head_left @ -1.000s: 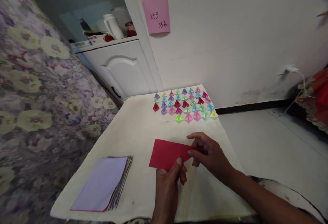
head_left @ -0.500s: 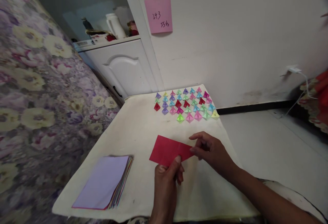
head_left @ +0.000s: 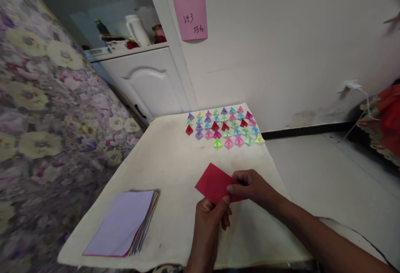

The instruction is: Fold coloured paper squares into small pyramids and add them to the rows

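A folded red paper point(head_left: 212, 181) is held just above the cream tabletop point(head_left: 168, 160), near its front. My left hand point(head_left: 209, 219) pinches the paper's lower edge between thumb and fingers. My right hand point(head_left: 253, 187) grips its right end, fingers curled over the fold. Several small folded paper shapes point(head_left: 223, 128) in pink, green, blue, purple and red lie in rows at the far end of the table. A stack of coloured paper sheets point(head_left: 123, 223), lilac on top, rests at the front left.
A pink sticky note point(head_left: 190, 18) with writing hangs on the white wall. A white cabinet point(head_left: 146, 81) with bottles on top stands behind the table. Flowered bedding point(head_left: 46, 110) runs along the left. A plugged-in cable point(head_left: 359, 88) and red cloth point(head_left: 386, 119) are at the right.
The red paper has shifted right and turned, and now looks shorter. Both hands have drawn closer together on it, the right hand moving down toward the left.
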`<state>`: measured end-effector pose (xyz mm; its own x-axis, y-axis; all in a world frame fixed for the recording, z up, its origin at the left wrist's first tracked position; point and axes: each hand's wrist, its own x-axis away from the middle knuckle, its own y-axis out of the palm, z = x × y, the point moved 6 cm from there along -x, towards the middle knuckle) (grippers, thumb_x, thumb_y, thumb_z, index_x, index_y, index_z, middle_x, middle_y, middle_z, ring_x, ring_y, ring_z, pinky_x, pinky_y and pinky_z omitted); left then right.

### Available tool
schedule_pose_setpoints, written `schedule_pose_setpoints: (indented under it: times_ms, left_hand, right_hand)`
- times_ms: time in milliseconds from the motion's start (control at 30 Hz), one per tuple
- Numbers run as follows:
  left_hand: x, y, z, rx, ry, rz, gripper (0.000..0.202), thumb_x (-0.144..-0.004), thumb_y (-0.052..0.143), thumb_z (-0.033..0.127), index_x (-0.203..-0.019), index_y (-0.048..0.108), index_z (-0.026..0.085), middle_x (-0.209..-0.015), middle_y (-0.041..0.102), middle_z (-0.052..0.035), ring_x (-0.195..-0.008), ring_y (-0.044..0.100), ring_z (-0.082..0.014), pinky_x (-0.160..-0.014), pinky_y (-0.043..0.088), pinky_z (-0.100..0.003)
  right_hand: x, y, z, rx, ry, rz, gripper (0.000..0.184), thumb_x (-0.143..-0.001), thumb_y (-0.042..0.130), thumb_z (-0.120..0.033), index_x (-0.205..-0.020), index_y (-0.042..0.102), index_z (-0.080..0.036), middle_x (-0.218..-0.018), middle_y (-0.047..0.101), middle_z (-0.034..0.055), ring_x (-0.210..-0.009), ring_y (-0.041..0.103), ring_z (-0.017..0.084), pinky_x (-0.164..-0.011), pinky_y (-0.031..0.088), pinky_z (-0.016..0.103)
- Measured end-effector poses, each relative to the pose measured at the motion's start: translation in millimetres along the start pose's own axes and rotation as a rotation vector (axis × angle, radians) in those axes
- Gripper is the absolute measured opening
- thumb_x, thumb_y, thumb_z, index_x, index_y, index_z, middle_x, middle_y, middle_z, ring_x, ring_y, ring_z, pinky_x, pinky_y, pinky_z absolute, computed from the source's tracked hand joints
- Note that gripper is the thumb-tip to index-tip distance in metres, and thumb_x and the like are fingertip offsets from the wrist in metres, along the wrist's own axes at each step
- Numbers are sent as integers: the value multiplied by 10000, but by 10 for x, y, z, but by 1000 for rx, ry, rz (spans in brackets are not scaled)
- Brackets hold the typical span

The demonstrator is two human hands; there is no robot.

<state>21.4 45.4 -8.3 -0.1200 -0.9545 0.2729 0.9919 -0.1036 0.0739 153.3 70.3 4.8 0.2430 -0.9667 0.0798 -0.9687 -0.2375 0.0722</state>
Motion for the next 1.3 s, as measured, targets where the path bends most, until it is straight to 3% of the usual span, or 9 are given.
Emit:
schedule_pose_setpoints:
  times_ms: [233, 667, 867, 1067, 1300]
  left_hand:
    - [-1, -53, 83, 38, 52, -32, 249, -747, 609, 343, -620, 539, 141, -495, 513, 34, -375, 393, -55, -397, 283, -182]
    - [-43, -170, 111, -26, 97, -76, 235, -789, 577, 332, -641, 520, 159, -524, 515, 31, -480, 423, -79, -480, 332, -194]
    - [-48, -234, 135, 142, 122, 26, 155, -802, 572, 300, -730, 553, 164, -622, 548, 23, -563, 457, -78, -546, 366, -187]
    - [-50, -185, 159, 428, 43, -42, 119, -792, 589, 268, -768, 593, 152, -654, 571, 13, -554, 487, -74, -515, 384, -178]
    - [-45, -145, 237, 555, 16, -95, 192, -762, 622, 276, -874, 642, 121, -755, 664, -51, -638, 603, -136, -568, 461, -214]
  right_hand:
    - [24, -46, -59, -33, 8, 66, 262, -680, 679, -402, -666, 596, -153, -580, 546, -23, -533, 461, 102, -511, 323, 223]
    - [24, -58, -49, -67, 13, 87, 216, -687, 677, -362, -706, 623, -155, -609, 574, -13, -548, 490, 109, -532, 356, 230]
    - [9, -36, -8, -81, 12, 76, 240, -671, 693, -371, -684, 608, -146, -590, 556, -16, -538, 474, 104, -516, 331, 224]
    - [6, 12, 26, -49, 34, 45, 265, -654, 701, -381, -637, 581, -145, -555, 520, -28, -516, 439, 92, -497, 293, 214]
    - [12, 91, 95, -33, 42, -50, 262, -660, 697, -360, -625, 561, -139, -537, 482, -38, -504, 406, 79, -485, 266, 205]
